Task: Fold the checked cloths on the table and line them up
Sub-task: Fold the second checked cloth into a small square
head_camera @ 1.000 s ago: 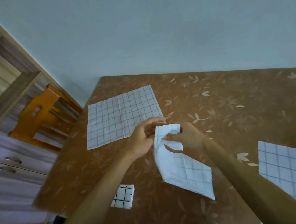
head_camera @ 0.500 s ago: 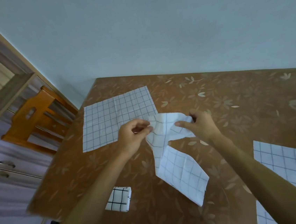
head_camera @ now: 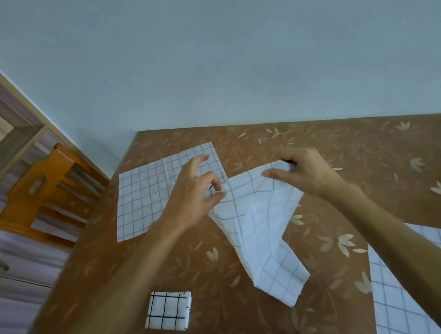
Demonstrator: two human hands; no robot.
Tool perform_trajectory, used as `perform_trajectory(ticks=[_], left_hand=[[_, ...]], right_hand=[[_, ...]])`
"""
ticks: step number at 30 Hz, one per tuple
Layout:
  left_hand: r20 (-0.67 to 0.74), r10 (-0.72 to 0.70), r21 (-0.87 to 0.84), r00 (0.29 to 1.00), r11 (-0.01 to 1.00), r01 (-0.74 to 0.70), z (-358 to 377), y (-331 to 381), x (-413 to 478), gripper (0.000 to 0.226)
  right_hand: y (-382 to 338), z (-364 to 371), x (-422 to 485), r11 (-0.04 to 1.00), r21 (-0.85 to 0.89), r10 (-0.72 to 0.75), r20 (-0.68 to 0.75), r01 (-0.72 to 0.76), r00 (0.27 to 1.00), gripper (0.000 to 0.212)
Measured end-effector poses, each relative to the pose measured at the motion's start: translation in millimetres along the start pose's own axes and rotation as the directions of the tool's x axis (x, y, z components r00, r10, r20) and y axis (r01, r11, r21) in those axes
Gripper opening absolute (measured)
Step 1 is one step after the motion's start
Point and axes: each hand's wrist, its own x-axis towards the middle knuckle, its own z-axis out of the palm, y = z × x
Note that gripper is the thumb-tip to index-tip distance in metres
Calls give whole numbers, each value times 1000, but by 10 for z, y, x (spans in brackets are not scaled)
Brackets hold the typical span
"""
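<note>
Both hands hold up a white cloth with thin blue checks above the brown table. My left hand pinches its left top corner, other fingers spread. My right hand grips the right top corner. The cloth hangs crumpled, its lower end trailing toward the table's near side. A second blue-checked cloth lies flat at the far left, partly behind my left hand. A third blue-checked cloth lies flat at the near right under my right forearm. A small folded cloth with black checks sits near the front left edge.
The table stands against a pale blue wall. An orange wooden chair stands left of the table, with a wooden shelf and drawers behind it. Bare tabletop shows at the far right.
My hands have drawn apart and moved farther from me, stretching the top edge of the held cloth. The cloth has opened from a narrow hanging fold into a wider shape.
</note>
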Motion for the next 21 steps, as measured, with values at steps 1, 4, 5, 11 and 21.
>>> perform_trajectory(ticks=[1, 4, 5, 11, 21], left_hand=[[-14, 57, 41, 998, 998, -57, -19, 17, 36, 17], [56, 146, 88, 988, 985, -151, -127, 97, 154, 21], [83, 149, 95, 985, 983, -156, -181, 123, 183, 21], [102, 266, 362, 959, 887, -285, -513, 37, 284, 36], [179, -57, -38, 982, 997, 64, -915, 242, 151, 48]], right_hand=[[-49, -28, 9, 999, -35, -16, -3, 15, 1000, 53], [-138, -112, -2, 995, -100, -20, -41, 16, 999, 42], [-169, -151, -16, 992, -124, -23, -47, 17, 999, 40], [-341, -431, -178, 997, -69, 14, -79, -19, 997, 33], [-722, -592, -343, 963, -239, 50, -295, -125, 954, 35]])
